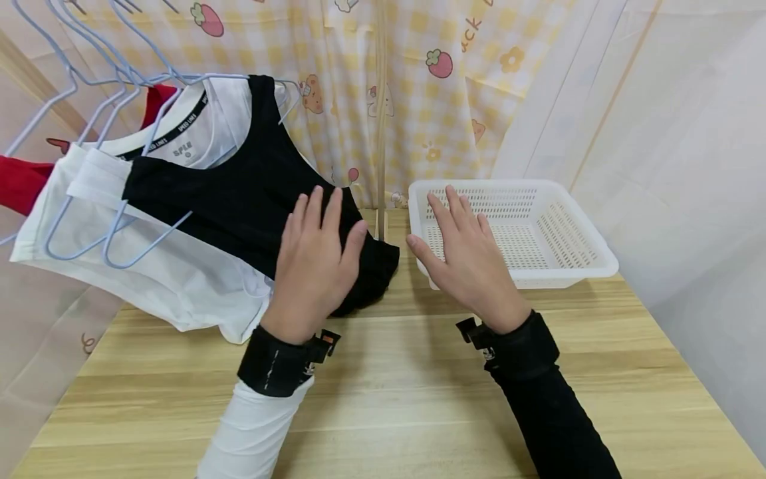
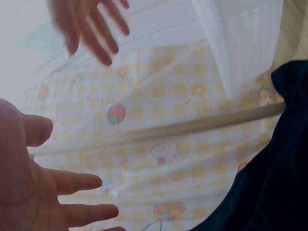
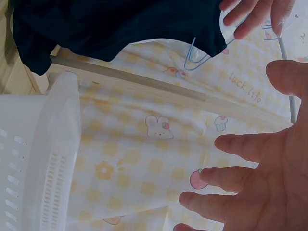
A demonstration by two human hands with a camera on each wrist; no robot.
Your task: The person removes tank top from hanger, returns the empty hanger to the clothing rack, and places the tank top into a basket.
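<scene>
My left hand [image 1: 317,263] is held palm down with fingers extended, overlapping the lower part of a black tank top [image 1: 221,189] in the head view. To the right, my right hand [image 1: 469,263] hovers by the near left corner of a white plastic basket [image 1: 577,271], its fingers spread and grasping nothing. The tank top hangs in front of a white T-shirt [image 1: 173,293] with a dark printed neck band, among several blue wire hangers [image 1: 122,267]. In the right wrist view, the spread right fingers [image 3: 240,147] have no object between them.
Red fabric [image 1: 24,184] shows behind the white shirt at the left. An upright wooden pole [image 1: 381,100] stands between the clothes and the basket. Behind everything hangs a yellow checked curtain [image 1: 353,40]. The wood-grain table [image 1: 383,426] has its right edge beyond the basket.
</scene>
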